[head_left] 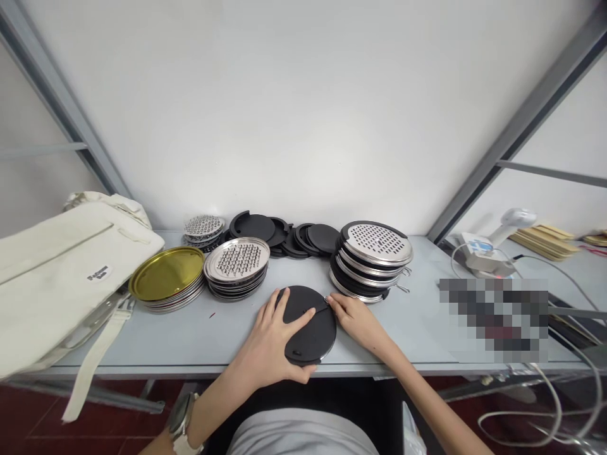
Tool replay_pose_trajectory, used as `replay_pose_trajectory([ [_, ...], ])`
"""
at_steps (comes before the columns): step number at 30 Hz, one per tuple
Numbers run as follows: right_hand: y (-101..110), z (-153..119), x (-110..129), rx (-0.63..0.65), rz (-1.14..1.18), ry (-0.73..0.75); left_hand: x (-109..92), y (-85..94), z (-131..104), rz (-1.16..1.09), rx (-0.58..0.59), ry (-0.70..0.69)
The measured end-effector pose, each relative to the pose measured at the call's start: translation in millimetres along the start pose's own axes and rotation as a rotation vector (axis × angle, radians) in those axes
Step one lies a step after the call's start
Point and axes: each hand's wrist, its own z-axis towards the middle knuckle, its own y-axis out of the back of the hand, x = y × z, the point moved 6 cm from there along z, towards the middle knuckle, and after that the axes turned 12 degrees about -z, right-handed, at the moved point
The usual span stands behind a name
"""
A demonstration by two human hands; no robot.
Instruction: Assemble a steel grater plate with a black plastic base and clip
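Note:
A round black disc (310,335) lies near the table's front edge, with a thin dark cord or wire across its upper part. My left hand (275,338) rests on its left side, fingers spread over the surface and thumb at the lower rim. At the upper right rim my right hand (353,316) has its fingers pressed together on a small metal piece (327,299). Just behind the right hand stands a stack of metal grater plates and black rings (374,259). Behind the left hand is a stack of silver grater plates (237,260).
Gold-topped round plates (168,275) stand at the left beside a cream bag (71,278). Black discs (256,229) and small perforated plates (203,227) lie along the wall. At the right are a white scanner on its stand (488,253), cables and wooden boards (545,241).

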Motion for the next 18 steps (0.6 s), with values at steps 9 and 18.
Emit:
replay_pose_trajectory([
  [9, 1.0, -1.5, 2.0, -0.038, -0.015, 0.040, -2.0, -2.3, 0.1, 0.010, -0.022, 0.013],
  [18, 1.6, -4.2, 1.7, -0.069, -0.006, 0.061, -1.9, -2.7, -0.1, 0.017, -0.026, 0.005],
])
